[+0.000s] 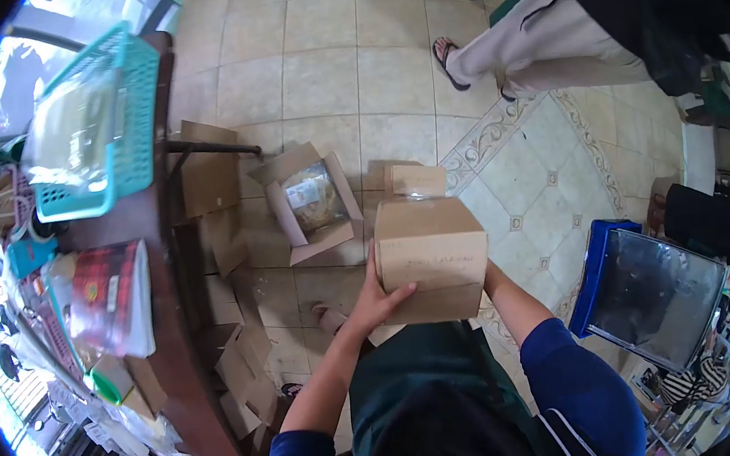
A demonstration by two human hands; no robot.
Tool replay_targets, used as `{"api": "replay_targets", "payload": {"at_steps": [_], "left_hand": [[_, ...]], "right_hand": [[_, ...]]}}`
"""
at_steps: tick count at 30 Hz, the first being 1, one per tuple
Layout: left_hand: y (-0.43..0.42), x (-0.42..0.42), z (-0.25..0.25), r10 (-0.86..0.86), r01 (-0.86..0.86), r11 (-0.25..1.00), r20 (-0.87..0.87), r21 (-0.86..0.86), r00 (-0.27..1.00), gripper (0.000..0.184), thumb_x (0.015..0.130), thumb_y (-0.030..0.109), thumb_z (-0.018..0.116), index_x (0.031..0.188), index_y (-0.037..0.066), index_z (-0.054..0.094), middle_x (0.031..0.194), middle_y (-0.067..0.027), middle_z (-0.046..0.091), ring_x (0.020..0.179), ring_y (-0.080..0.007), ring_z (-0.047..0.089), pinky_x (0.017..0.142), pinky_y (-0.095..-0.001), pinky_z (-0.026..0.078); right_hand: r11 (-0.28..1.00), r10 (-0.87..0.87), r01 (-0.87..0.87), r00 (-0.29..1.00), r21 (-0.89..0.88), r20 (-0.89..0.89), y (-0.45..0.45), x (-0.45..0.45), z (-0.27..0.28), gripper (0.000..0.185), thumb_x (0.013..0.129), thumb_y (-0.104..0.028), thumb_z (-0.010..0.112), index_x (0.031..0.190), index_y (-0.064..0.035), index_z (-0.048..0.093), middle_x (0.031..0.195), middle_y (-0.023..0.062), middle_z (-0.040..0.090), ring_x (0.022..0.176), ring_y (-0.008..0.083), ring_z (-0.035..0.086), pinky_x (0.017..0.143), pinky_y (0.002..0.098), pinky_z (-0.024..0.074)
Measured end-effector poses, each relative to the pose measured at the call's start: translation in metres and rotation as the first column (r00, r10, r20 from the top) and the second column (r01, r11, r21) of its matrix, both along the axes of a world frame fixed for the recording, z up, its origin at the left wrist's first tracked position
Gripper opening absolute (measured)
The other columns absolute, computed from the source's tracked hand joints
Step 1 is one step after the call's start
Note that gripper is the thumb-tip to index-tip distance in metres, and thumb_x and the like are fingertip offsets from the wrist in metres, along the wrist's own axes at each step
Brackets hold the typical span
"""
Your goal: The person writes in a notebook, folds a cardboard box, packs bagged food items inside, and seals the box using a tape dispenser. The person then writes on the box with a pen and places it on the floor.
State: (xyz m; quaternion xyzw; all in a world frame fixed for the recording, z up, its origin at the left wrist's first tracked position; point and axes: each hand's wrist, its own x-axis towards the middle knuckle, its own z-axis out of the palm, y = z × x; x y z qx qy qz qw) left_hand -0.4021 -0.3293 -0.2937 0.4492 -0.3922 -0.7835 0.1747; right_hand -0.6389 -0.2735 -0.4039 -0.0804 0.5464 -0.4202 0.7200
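A closed cardboard box (434, 261) with faint handwriting on one side is held in front of my body. My left hand (380, 295) grips its left side, the thumb lying across the written face. At the opposite side, my right hand (492, 277) is mostly hidden by the box; only the wrist area shows, and the fingers are out of sight. Just beyond the held box is a smaller cardboard box (416, 178) with clear tape. To its left on the floor stands an open cardboard box (299, 250) with a clear plastic packet (313, 199) inside.
On the left, a long brown table (164, 335) bears a turquoise basket (136, 118) and a red plaid packet (107, 288). More cardboard (247, 371) is stacked beneath. Another person (539, 26) stands at upper right. A blue-edged clear-fronted case (652, 293) is at right.
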Motion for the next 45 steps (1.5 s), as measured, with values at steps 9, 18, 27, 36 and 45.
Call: {"api": "replay_targets", "payload": {"at_steps": [9, 18, 27, 36, 45], "left_hand": [[-0.024, -0.071, -0.182, -0.020, 0.034, 0.995, 0.153, -0.089, 0.988, 0.101, 0.075, 0.014, 0.072, 0.144, 0.006, -0.001, 0.145, -0.0192, 0.024, 0.133, -0.0277, 0.027, 0.107, -0.0354, 0.026], [-0.039, -0.102, -0.165, -0.059, 0.205, 0.925, 0.412, -0.321, 0.909, 0.103, 0.069, 0.017, 0.075, 0.143, 0.005, 0.005, 0.144, -0.0232, 0.021, 0.133, -0.0421, 0.020, 0.107, -0.0428, 0.025], [-0.009, -0.095, -0.169, -0.065, 0.206, 0.923, 0.397, -0.324, 0.915, 0.106, 0.068, 0.014, 0.075, 0.142, -0.002, 0.000, 0.144, -0.0277, 0.016, 0.135, -0.0386, 0.019, 0.109, -0.0392, 0.023], [0.010, -0.023, -0.112, -0.115, 0.310, 0.924, 0.611, -0.224, 0.784, 0.082, 0.075, 0.021, 0.069, 0.141, 0.007, 0.022, 0.145, -0.0271, 0.014, 0.131, -0.0418, 0.027, 0.106, -0.0404, 0.029], [-0.014, 0.137, 0.082, 0.722, 0.003, 0.610, 0.557, -0.792, 0.410, 0.032, 0.076, 0.011, 0.064, 0.104, 0.003, 0.052, 0.106, -0.0156, 0.051, 0.101, -0.0330, 0.049, 0.085, -0.0420, 0.041]], "right_hand": [[0.947, -0.204, 0.191, 0.979, 0.258, 0.025, -0.010, -0.064, -0.114, 0.067, 0.092, -0.056, 0.032, 0.136, -0.0057, 0.036, 0.136, 0.0106, 0.042, 0.125, 0.0236, 0.039, 0.102, 0.0385, 0.0328], [0.952, -0.099, 0.152, 0.974, 0.264, -0.204, 0.008, -0.063, -0.113, 0.076, 0.087, -0.056, 0.047, 0.144, -0.0145, 0.017, 0.143, 0.0078, 0.031, 0.132, 0.0230, 0.028, 0.104, 0.0433, 0.0288], [0.930, 0.121, 0.029, 0.917, 0.367, -0.380, -0.002, -0.067, -0.089, 0.081, 0.084, -0.056, 0.055, 0.138, -0.0029, 0.026, 0.135, 0.0161, 0.039, 0.125, 0.0254, 0.038, 0.102, 0.0378, 0.0313], [0.909, 0.307, -0.067, 0.776, 0.412, -0.551, -0.042, -0.065, -0.054, 0.096, 0.077, -0.055, 0.063, 0.142, -0.0013, 0.017, 0.131, 0.0183, 0.045, 0.121, 0.0243, 0.043, 0.099, 0.0355, 0.0345], [0.888, 0.168, -0.446, 0.542, -0.112, -0.823, -0.140, 0.030, 0.027, 0.035, 0.084, -0.016, 0.061, 0.116, -0.0043, 0.053, 0.105, 0.0143, 0.060, 0.097, 0.0227, 0.059, 0.084, 0.0319, 0.0471]]}}
